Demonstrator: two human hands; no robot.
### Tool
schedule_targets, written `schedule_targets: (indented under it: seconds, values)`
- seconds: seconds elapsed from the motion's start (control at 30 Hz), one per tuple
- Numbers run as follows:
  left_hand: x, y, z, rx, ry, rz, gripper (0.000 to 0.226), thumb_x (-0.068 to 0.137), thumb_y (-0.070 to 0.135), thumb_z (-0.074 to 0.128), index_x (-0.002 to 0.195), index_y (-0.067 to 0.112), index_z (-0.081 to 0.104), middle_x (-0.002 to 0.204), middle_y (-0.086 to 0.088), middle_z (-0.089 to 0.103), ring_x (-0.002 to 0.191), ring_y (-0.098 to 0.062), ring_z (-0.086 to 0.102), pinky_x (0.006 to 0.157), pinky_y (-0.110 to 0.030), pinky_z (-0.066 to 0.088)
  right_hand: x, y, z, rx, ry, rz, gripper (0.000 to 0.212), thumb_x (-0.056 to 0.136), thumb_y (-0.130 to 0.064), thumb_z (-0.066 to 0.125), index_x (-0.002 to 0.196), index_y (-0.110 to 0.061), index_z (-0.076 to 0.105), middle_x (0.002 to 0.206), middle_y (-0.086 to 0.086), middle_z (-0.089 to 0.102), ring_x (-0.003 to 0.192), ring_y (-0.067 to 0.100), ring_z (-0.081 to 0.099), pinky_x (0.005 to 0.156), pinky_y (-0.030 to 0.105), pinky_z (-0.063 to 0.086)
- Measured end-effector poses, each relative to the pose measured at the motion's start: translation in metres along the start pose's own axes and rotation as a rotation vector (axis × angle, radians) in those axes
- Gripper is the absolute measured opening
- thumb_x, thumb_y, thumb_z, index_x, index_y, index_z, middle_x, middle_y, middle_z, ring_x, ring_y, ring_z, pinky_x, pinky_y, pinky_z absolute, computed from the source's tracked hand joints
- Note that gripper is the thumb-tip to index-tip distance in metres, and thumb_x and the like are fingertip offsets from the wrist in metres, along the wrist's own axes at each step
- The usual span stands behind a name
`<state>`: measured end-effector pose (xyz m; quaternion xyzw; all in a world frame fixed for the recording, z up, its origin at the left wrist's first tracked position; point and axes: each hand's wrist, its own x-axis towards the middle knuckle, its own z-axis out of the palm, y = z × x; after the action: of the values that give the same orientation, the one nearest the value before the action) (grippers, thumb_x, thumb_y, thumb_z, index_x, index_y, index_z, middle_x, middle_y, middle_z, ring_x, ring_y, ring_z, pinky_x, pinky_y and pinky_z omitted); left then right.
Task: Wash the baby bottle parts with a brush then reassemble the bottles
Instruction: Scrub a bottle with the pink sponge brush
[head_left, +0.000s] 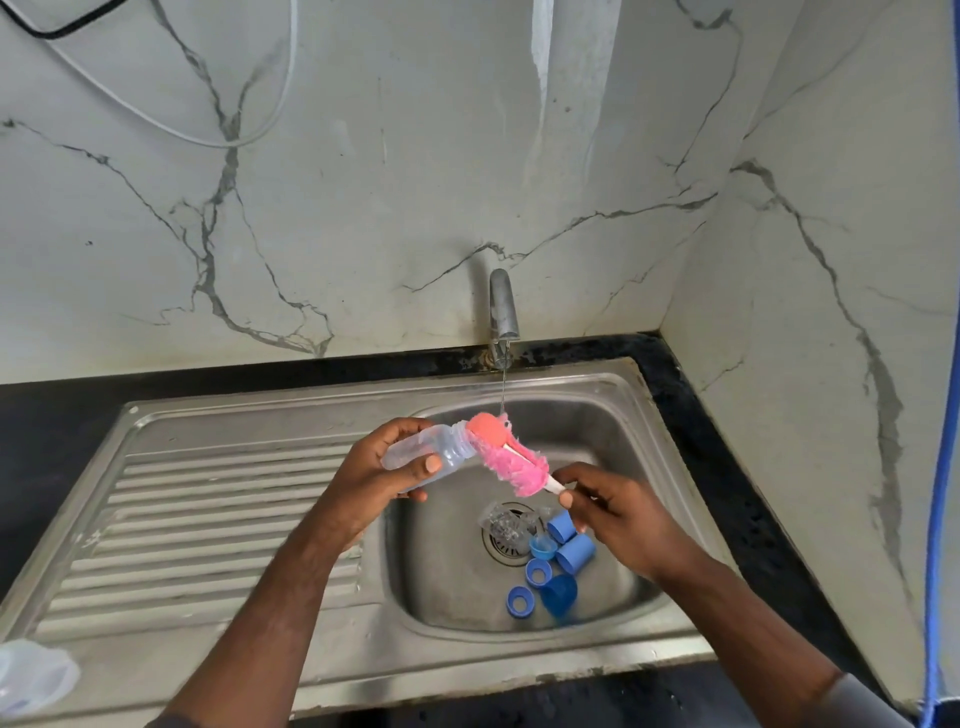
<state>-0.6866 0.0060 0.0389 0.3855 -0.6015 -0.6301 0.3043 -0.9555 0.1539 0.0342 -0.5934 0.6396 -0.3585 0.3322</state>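
Observation:
My left hand (371, 470) grips a clear baby bottle (434, 453) held on its side above the sink basin, mouth pointing right. My right hand (618, 512) pinches the white handle of a pink bottle brush (511, 467). The brush's orange sponge tip (488, 430) sits just outside the bottle's mouth, under a thin stream of water. Down in the basin lie several blue caps and rings (553, 564) and clear plastic parts (506, 522) over the drain.
A steel tap (503, 306) runs water into the stainless sink (597, 410). The ribbed drainboard (208, 519) extends left, with a clear plastic item (31, 675) at its front corner. Black counter and marble walls surround the sink; a blue hose (943, 467) hangs right.

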Motion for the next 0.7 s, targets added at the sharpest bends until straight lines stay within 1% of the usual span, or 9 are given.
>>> schedule_targets:
  seconds: [0.1, 0.2, 0.23, 0.33, 0.4, 0.5, 0.57, 0.63, 0.7]
  values:
    - [0.000, 0.000, -0.005, 0.033, -0.003, 0.030, 0.061, 0.060, 0.037, 0.088, 0.114, 0.020, 0.066, 0.109, -0.010, 0.069, 0.080, -0.021, 0.066, 0.064, -0.039, 0.057, -0.001, 0.000, -0.010, 0.052, -0.078, 0.017, 0.015, 0.100, -0.007, 0.058, 0.106, -0.014, 0.069, 0.064, -0.006, 0.057, 0.058, -0.001, 0.052, 0.059, 0.010, 0.040]
    - [0.001, -0.001, -0.007, 0.062, -0.032, 0.035, 0.062, 0.058, 0.037, 0.089, 0.112, 0.017, 0.066, 0.105, -0.011, 0.071, 0.080, -0.021, 0.067, 0.062, -0.037, 0.057, 0.004, -0.001, -0.017, -0.010, -0.121, -0.001, 0.013, 0.099, -0.008, 0.059, 0.102, -0.018, 0.067, 0.078, -0.007, 0.064, 0.069, -0.002, 0.058, 0.066, 0.012, 0.042]
    - [0.001, -0.001, -0.006, 0.070, -0.040, 0.031, 0.062, 0.058, 0.037, 0.089, 0.111, 0.016, 0.066, 0.103, -0.010, 0.071, 0.079, -0.021, 0.067, 0.062, -0.037, 0.057, 0.005, -0.002, -0.018, -0.018, -0.137, 0.016, 0.018, 0.098, -0.010, 0.062, 0.110, -0.023, 0.065, 0.086, -0.007, 0.066, 0.074, -0.001, 0.061, 0.067, 0.015, 0.045]
    - [0.002, -0.004, -0.002, 0.094, -0.051, 0.023, 0.062, 0.058, 0.039, 0.089, 0.110, 0.017, 0.066, 0.102, -0.009, 0.072, 0.080, -0.021, 0.067, 0.062, -0.036, 0.057, 0.009, -0.007, -0.016, 0.023, -0.240, 0.048, 0.059, 0.094, -0.021, 0.070, 0.145, -0.040, 0.044, 0.115, -0.011, 0.065, 0.100, 0.005, 0.066, 0.082, 0.022, 0.055]
    - [0.003, -0.004, 0.002, 0.104, -0.047, 0.027, 0.061, 0.057, 0.041, 0.090, 0.109, 0.019, 0.067, 0.103, -0.008, 0.071, 0.080, -0.021, 0.067, 0.061, -0.036, 0.057, 0.013, -0.012, -0.009, 0.010, -0.263, -0.017, 0.066, 0.092, -0.028, 0.072, 0.147, -0.045, 0.039, 0.130, -0.023, 0.060, 0.116, 0.002, 0.061, 0.092, 0.022, 0.053]
    - [0.006, 0.000, 0.009, 0.122, -0.045, 0.031, 0.061, 0.056, 0.041, 0.089, 0.109, 0.019, 0.067, 0.104, -0.009, 0.071, 0.079, -0.021, 0.067, 0.060, -0.036, 0.057, 0.018, -0.021, -0.001, 0.011, -0.167, -0.058, 0.054, 0.091, -0.032, 0.073, 0.135, -0.049, 0.047, 0.114, -0.040, 0.059, 0.099, -0.005, 0.065, 0.069, 0.008, 0.049]
    - [0.006, 0.003, 0.012, 0.130, -0.049, 0.038, 0.060, 0.057, 0.041, 0.088, 0.108, 0.019, 0.067, 0.103, -0.009, 0.070, 0.079, -0.021, 0.067, 0.060, -0.036, 0.057, 0.022, -0.024, 0.001, 0.005, -0.106, -0.077, 0.047, 0.093, -0.028, 0.070, 0.133, -0.044, 0.050, 0.102, -0.040, 0.061, 0.083, -0.006, 0.066, 0.059, 0.007, 0.046]
    - [0.006, 0.006, 0.012, 0.129, -0.051, 0.042, 0.057, 0.058, 0.041, 0.088, 0.107, 0.021, 0.067, 0.104, -0.008, 0.070, 0.079, -0.021, 0.066, 0.059, -0.037, 0.057, 0.025, -0.025, 0.001, 0.030, -0.129, -0.053, 0.040, 0.097, -0.022, 0.065, 0.134, -0.032, 0.055, 0.092, -0.036, 0.065, 0.071, -0.009, 0.063, 0.057, 0.008, 0.046]
    - [0.005, 0.007, 0.011, 0.140, -0.068, 0.033, 0.053, 0.058, 0.041, 0.088, 0.105, 0.025, 0.069, 0.106, -0.006, 0.070, 0.080, -0.020, 0.067, 0.059, -0.036, 0.057, 0.028, -0.028, -0.002, 0.080, -0.229, 0.027, 0.035, 0.099, -0.017, 0.061, 0.134, -0.022, 0.059, 0.091, -0.030, 0.068, 0.071, -0.014, 0.062, 0.062, 0.009, 0.049]
